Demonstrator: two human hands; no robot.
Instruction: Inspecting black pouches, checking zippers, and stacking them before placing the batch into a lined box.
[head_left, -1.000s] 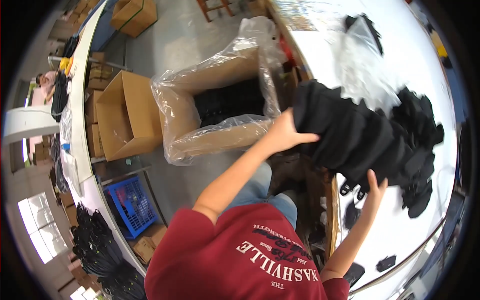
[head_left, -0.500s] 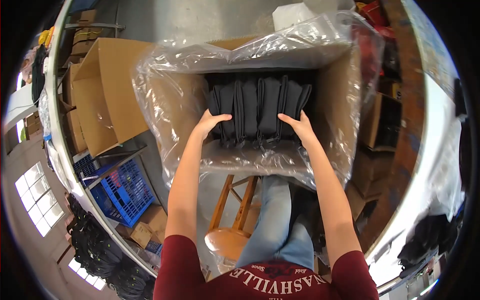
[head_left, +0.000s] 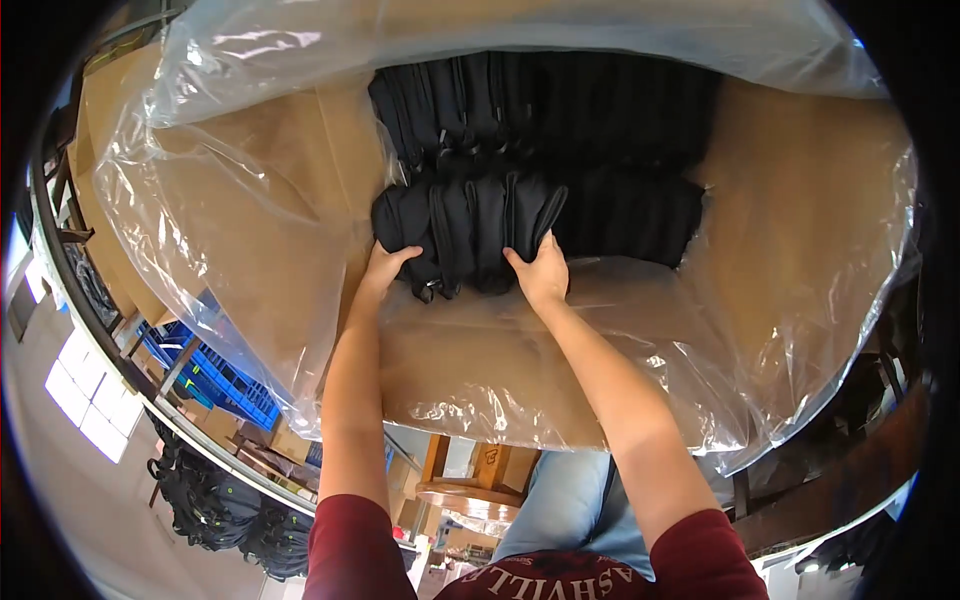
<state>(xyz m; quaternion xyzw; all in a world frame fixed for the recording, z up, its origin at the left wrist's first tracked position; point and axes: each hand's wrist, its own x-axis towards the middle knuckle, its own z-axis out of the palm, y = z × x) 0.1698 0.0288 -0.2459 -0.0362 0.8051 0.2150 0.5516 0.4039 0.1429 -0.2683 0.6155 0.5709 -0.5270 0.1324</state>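
Observation:
Between my two hands stands a row of black zippered fabric pouches [head_left: 472,225], pressed together on edge. My left hand [head_left: 388,268] closes on the row's left end, thumb in front. At the right end, my right hand [head_left: 540,270] grips the last pouch, with some fingers hidden behind it. The row is deep inside a large cardboard box [head_left: 480,375], lined with clear plastic [head_left: 270,130], at the left of the near side. More black pouches [head_left: 610,110] fill the far side, and others [head_left: 640,215] lie to the right of my right hand.
The plastic liner spreads over the box walls and rim on all sides. A blue plastic crate [head_left: 215,375] is at the left, below the box edge. A wooden stool [head_left: 475,490] stands near my legs. Black bags [head_left: 205,495] are piled at the lower left.
I have leaned in over the box, and both hands have gone deeper with the row of pouches. The row now sits against the left wall, beside other pouches that have come into view.

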